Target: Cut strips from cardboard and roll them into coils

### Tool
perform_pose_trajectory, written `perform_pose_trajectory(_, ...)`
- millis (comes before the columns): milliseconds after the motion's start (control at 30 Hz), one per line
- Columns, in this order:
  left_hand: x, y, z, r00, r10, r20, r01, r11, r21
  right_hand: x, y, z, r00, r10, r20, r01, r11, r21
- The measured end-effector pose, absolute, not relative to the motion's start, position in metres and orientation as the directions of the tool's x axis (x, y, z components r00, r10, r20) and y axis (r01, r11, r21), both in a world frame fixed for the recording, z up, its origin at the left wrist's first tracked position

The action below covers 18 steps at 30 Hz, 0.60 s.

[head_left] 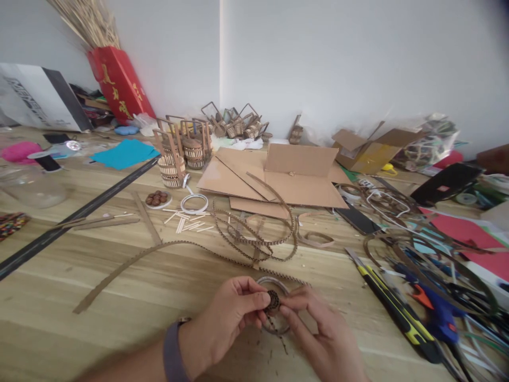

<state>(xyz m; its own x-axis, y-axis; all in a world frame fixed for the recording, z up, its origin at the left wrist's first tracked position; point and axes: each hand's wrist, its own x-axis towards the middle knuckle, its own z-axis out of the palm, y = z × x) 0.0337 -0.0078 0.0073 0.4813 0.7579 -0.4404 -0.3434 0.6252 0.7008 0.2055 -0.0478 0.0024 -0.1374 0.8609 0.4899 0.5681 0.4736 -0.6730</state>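
Observation:
My left hand [226, 318] and my right hand [320, 329] meet near the front of the table. Between their fingertips is a small dark coil of corrugated cardboard strip [272, 301], wound tight. The left thumb and forefinger pinch its left side. On its right edge, the right thumb and forefinger are pressed together. Below the coil, a greyish ring [274, 279] lies on the table, partly hidden by the fingers. A long corrugated cardboard strip [191, 244] curves over the table and passes behind my right hand; whether it joins the coil is hidden.
Cardboard sheets [294, 188] lie beyond the looped strip. A yellow-black utility knife [397, 307] and a blue glue gun [439, 318] lie to the right. At left are a white tape roll [194, 202], short white sticks [183, 223] and brown beads [157, 198]. Small woven buckets [172, 172] stand behind.

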Motion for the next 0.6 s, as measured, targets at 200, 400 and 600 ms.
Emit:
perform_pose_trajectory(200, 0.036, -0.0095, 0.004, 0.464, 0.77, -0.438, -0.393, 0.622, 0.677, 0.2015, -0.0514, -0.0005, -0.198, 0.761, 0.618, 0.66, 0.57, -0.49)
perform_pose_trajectory(400, 0.0374, -0.0115, 0.005, 0.446, 0.767, -0.461, -0.41, 0.633, 0.657, 0.2009, -0.0541, -0.0021, -0.225, 0.73, 0.645, 0.741, 0.558, -0.374)
perform_pose_trajectory(600, 0.039, -0.0128, 0.0065, 0.438, 0.757, -0.485, -0.447, 0.651, 0.613, 0.198, -0.053, -0.0027, -0.225, 0.701, 0.677, 0.78, 0.546, -0.305)
